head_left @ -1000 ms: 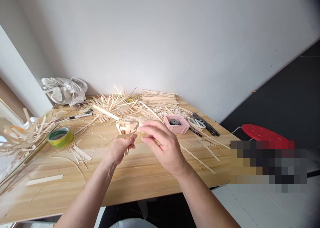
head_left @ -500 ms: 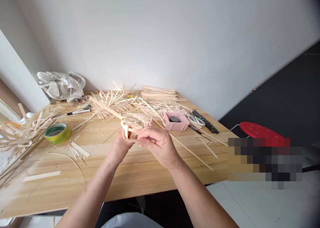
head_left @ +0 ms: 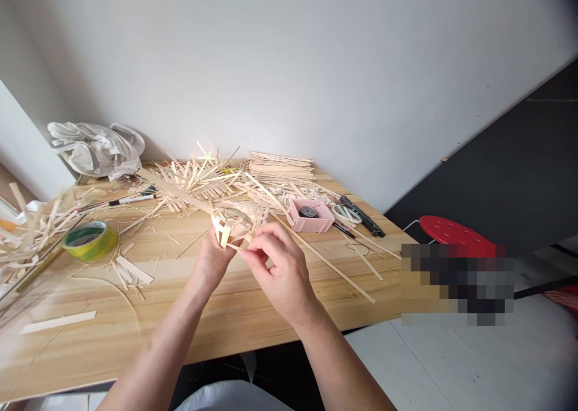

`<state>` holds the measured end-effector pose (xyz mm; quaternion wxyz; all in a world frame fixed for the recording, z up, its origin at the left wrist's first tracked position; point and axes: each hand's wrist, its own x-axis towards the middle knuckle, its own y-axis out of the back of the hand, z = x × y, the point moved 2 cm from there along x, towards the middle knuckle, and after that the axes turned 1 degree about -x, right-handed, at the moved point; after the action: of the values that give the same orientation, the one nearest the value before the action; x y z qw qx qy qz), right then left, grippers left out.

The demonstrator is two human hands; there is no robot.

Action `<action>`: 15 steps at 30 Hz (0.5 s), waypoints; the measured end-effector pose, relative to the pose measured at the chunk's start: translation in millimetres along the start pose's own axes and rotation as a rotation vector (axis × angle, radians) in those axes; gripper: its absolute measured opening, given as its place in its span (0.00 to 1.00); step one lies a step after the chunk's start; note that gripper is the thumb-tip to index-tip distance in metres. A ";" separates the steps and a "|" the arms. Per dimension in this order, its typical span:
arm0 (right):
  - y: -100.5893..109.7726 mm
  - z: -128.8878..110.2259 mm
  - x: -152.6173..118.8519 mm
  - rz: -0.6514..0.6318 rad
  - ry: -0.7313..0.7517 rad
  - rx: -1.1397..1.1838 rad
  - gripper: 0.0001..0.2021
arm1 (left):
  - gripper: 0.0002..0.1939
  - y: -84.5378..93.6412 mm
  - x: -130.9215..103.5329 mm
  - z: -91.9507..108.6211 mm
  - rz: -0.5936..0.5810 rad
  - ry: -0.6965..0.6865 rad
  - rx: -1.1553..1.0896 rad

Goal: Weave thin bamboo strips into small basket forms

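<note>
A small woven piece of pale bamboo strips [head_left: 231,221] is held up over the table, with a long flat strip [head_left: 174,189] reaching from it toward the back left. My left hand [head_left: 214,260] is closed around the lower left side of this piece; its fingertips are partly hidden behind it. On the right side, my right hand [head_left: 280,269] pinches a thin strip end between thumb and index finger, close to the woven piece's lower edge.
Loose bamboo strips [head_left: 189,185] and a stacked bundle [head_left: 280,167] lie at the back. Yellow-green tape [head_left: 90,242] is left. A pink box [head_left: 311,218], scissors [head_left: 347,213] and a black tool [head_left: 361,215] are right. A red stool [head_left: 456,235] stands beyond the table.
The view has shifted slightly right. My right hand's fingers have drawn together on the strip and sit a little lower, while the woven piece has turned slightly in my left hand.
</note>
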<state>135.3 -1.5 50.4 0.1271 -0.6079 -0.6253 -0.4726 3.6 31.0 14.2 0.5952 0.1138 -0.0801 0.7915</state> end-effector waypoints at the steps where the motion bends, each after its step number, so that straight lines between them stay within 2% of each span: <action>1: 0.3 -1.4 0.3 -0.014 -0.019 -0.023 0.08 | 0.09 -0.5 0.1 0.3 -0.022 0.012 0.083; 3: 1.0 -4.3 1.2 -0.048 -0.057 -0.076 0.08 | 0.11 -0.9 0.2 1.3 -0.040 0.047 0.245; 8: 3.5 -7.8 3.9 -0.078 -0.126 -0.162 0.10 | 0.14 -0.8 -0.3 5.5 0.012 0.098 0.496; 15: 3.6 -3.1 5.1 -0.080 -0.128 -0.155 0.11 | 0.15 0.5 -1.2 4.4 0.015 0.110 0.572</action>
<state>136.1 -1.3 57.3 0.0206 -0.6195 -0.6173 -0.4846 3.9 28.5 18.1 0.5366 0.2332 0.1781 0.7912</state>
